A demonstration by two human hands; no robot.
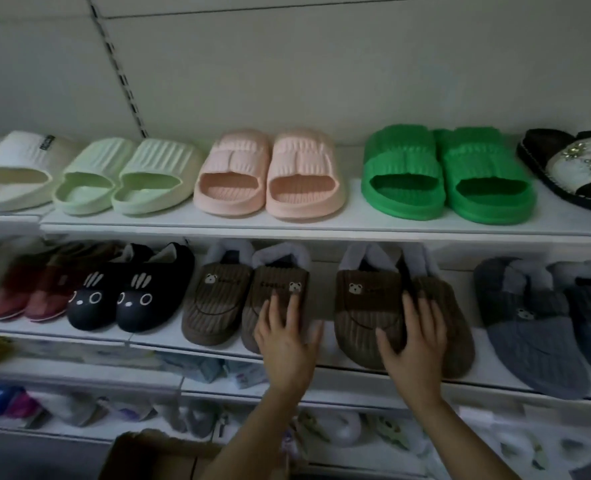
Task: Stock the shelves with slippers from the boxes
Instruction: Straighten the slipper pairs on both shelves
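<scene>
Head view: middle white shelf (155,336), front edge just below the hands; narrow bare strip between two brown pairs. Left hand (285,344), fingers straight and spread, flat on right slipper of the light brown ribbed corduroy bear-badge pair with grey fleece collars (214,306). Right hand (413,344), fingers spread, flat across the darker brown ribbed bear-badge pair (370,306), gripping nothing. Upper shelf: pink moulded foam slides (269,174), green ridged slides (446,174). Brown cardboard box (155,455) at bottom edge.
</scene>
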